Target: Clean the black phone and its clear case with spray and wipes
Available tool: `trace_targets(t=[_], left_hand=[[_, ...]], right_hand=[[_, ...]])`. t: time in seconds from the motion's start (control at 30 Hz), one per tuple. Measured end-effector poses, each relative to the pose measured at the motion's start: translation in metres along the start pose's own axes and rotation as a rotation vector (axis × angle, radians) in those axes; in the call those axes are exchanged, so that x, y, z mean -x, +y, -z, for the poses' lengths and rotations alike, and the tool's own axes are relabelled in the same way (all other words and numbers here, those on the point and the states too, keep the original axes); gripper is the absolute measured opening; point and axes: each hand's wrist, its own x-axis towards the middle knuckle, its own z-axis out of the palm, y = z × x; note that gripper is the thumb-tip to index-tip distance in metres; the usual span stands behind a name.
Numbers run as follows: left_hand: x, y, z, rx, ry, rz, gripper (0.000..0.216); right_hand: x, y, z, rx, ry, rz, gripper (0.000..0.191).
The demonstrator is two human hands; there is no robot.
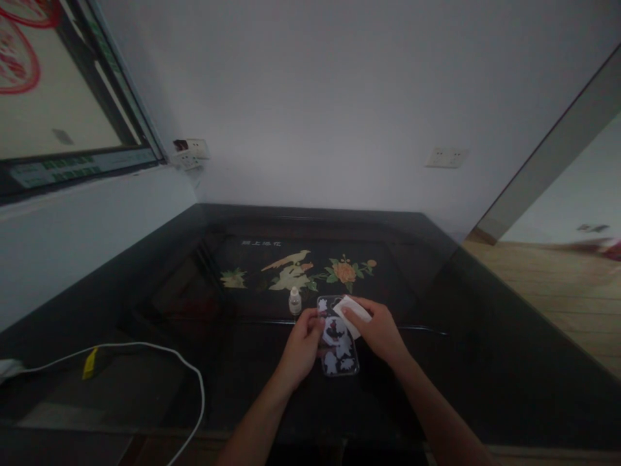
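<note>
A clear phone case [343, 346] with white printed shapes is held over the dark table, roughly upright in view. My left hand [305, 336] grips its left edge, with the fingers closed around the rim. In my right hand [381, 327] a folded white tissue [355, 312] is pinched, thumb on top, against the upper right part of the case. Just beyond my left hand stands a small clear bottle [294, 303] with a white cap, touched by neither hand.
The glossy dark table [466, 362] bears a bird-and-flower inlay [344, 270]. A white cable [182, 356] curves across its left side, near a yellow tag [90, 364]. Wall sockets [446, 157] are behind, and a window [63, 84] is at upper left.
</note>
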Motion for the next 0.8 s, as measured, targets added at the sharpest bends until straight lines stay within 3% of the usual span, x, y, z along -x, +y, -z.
trace_targets(t=[0.1, 0.17, 0.27, 0.33, 0.4, 0.5, 0.57, 0.63, 0.73, 0.8], left_hand=[[0.005, 0.005, -0.002, 0.068, -0.005, 0.027, 0.052], [0.008, 0.007, -0.003, 0.091, -0.013, 0.048, 0.054], [0.006, 0.003, -0.002, 0.110, -0.001, 0.041, 0.057], [0.002, -0.005, 0.000, 0.135, 0.028, 0.022, 0.059], [-0.003, -0.012, 0.001, 0.178, 0.067, 0.010, 0.059], [-0.005, -0.013, 0.000, 0.255, 0.076, 0.038, 0.057], [-0.002, -0.006, -0.003, 0.330, -0.025, 0.135, 0.059], [0.003, 0.004, -0.005, 0.441, -0.201, 0.243, 0.064], [0.009, 0.015, -0.007, 0.611, -0.391, 0.303, 0.059], [0.010, 0.017, -0.007, 0.675, -0.410, 0.311, 0.050]], right_hand=[[-0.004, -0.006, 0.000, 0.049, 0.179, 0.190, 0.020], [-0.004, -0.013, -0.001, 0.127, 0.181, 0.310, 0.020], [0.005, -0.021, -0.003, 0.190, -0.014, 0.404, 0.033], [0.018, -0.023, -0.003, 0.128, -0.154, 0.422, 0.035], [0.032, -0.024, 0.000, 0.011, -0.212, 0.428, 0.031], [0.042, -0.026, 0.005, -0.087, 0.014, 0.354, 0.020], [0.040, -0.029, 0.007, -0.087, 0.239, 0.287, 0.015], [0.035, -0.033, 0.005, -0.027, 0.345, 0.274, 0.016], [0.032, -0.039, -0.005, 0.066, 0.269, 0.326, 0.024], [0.036, -0.040, -0.014, 0.067, 0.154, 0.358, 0.030]])
